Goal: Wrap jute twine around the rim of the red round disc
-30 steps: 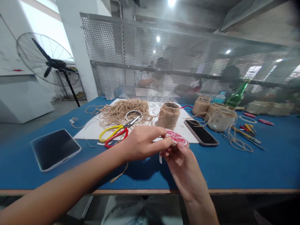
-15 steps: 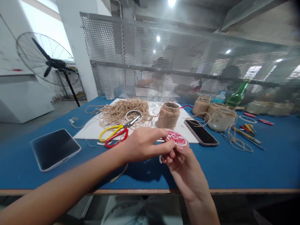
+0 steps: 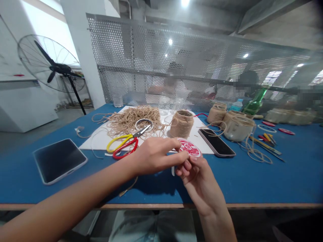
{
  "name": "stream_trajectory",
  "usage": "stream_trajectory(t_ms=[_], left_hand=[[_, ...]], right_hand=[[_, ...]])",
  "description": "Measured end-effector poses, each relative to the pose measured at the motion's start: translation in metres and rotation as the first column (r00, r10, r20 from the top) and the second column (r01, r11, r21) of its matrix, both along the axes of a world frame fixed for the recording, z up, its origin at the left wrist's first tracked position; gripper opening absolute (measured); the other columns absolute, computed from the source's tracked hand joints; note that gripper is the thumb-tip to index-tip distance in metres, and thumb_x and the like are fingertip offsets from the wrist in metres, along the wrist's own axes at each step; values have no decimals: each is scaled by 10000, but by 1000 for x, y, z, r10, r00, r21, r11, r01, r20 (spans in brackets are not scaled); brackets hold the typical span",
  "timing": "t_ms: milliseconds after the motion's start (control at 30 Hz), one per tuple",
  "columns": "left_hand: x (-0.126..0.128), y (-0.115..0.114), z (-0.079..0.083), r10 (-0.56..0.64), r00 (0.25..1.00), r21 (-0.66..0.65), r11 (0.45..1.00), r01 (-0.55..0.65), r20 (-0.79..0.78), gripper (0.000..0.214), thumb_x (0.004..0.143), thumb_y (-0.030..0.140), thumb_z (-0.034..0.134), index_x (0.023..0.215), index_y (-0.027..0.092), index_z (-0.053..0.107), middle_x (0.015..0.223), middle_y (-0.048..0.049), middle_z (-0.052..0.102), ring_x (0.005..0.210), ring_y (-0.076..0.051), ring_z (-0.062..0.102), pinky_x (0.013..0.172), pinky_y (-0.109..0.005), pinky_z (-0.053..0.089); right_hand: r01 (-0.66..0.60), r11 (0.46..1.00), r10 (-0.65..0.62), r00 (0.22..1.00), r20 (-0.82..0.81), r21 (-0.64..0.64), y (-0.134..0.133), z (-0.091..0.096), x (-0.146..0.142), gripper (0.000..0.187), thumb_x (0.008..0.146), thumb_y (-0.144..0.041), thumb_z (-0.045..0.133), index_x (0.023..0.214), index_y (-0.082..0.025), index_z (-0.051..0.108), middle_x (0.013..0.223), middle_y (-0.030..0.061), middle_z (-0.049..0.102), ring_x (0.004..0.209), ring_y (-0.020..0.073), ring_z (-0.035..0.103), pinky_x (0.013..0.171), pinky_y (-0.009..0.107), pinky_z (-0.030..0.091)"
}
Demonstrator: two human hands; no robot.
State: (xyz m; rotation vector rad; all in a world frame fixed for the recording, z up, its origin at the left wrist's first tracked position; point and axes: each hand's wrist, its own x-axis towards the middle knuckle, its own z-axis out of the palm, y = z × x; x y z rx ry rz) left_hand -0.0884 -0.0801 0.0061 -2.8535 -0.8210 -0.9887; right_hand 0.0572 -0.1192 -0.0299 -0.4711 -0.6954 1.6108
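Observation:
Both hands meet over the table around a roll of tape (image 3: 189, 147) with a red-and-white printed face. My left hand (image 3: 157, 154) comes from the left, thumb and fingers closed at the roll's near edge. From below, my right hand (image 3: 198, 173) pinches the same edge, its fingers curled beneath. A short white strip (image 3: 173, 170) hangs under the fingers. Just beyond the roll stands a twine-wrapped jar (image 3: 182, 125). Scissors (image 3: 126, 141) with one yellow and one red handle lie spread left of my hands, their blades by a white ring (image 3: 144, 125). The fingertips partly hide the roll.
A heap of twine (image 3: 133, 117) covers part of a white sheet (image 3: 96, 144). A tablet (image 3: 60, 160) lies left, a phone (image 3: 217, 143) right. Further right are a partly wrapped jar (image 3: 238, 128), a green bottle (image 3: 256, 101) and tools (image 3: 267, 144). A perforated screen (image 3: 151, 50) stands behind.
The roll has tilted and shifted very slightly between my fingers, and the white strip below it shows a little longer. Both hands stay in almost the same place.

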Motion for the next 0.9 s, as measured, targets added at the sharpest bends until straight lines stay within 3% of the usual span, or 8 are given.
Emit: stream_trajectory(t_ms=[67, 233, 567, 767, 900], left_hand=[[0, 1, -2, 27, 1000, 10, 1000, -27, -2, 268, 863, 336, 400, 858, 190, 625, 723, 16, 654, 598, -54, 555, 577, -148, 390], [-1, 5, -11, 61, 997, 179, 982, -68, 47, 260, 846, 364, 421, 853, 216, 635, 696, 26, 634, 558, -51, 522, 532, -159, 352], [-1, 2, -5, 16, 1000, 230, 973, -17, 4, 229, 865, 296, 412, 879, 230, 631, 778, 25, 653, 617, -37, 555, 627, -140, 404], [-2, 2, -2, -10, 1000, 188, 982, 10, 2, 223, 859, 294, 419, 879, 218, 628, 785, 21, 659, 620, -38, 566, 634, -139, 418], [0, 3, -6, 19, 993, 119, 992, -33, 119, 229, 819, 350, 482, 887, 173, 610, 756, 6, 658, 620, -57, 572, 614, -151, 420]], right_hand=[[9, 1000, -9, 1000, 7, -3, 0, 0, 0, 128, 740, -203, 578, 627, -143, 578, 538, -36, 501, 485, 66, 474, 548, 211, 470], [5, 1000, -5, 1000, 26, -21, -2, 1, 0, 100, 716, -208, 610, 646, -139, 593, 554, -28, 528, 498, 65, 492, 575, 208, 493], [-25, 1000, 25, 999, 29, 2, -2, 4, 2, 94, 706, -221, 599, 679, -135, 628, 580, -6, 559, 536, 83, 527, 597, 212, 496], [-6, 1000, 5, 1000, -22, -20, -2, 7, 3, 217, 752, -310, 515, 730, -137, 644, 601, 20, 583, 565, 105, 540, 608, 245, 503], [7, 1000, -7, 1000, -1, -16, 0, 4, 1, 137, 739, -233, 548, 687, -139, 634, 576, 1, 576, 542, 87, 537, 603, 217, 497]])
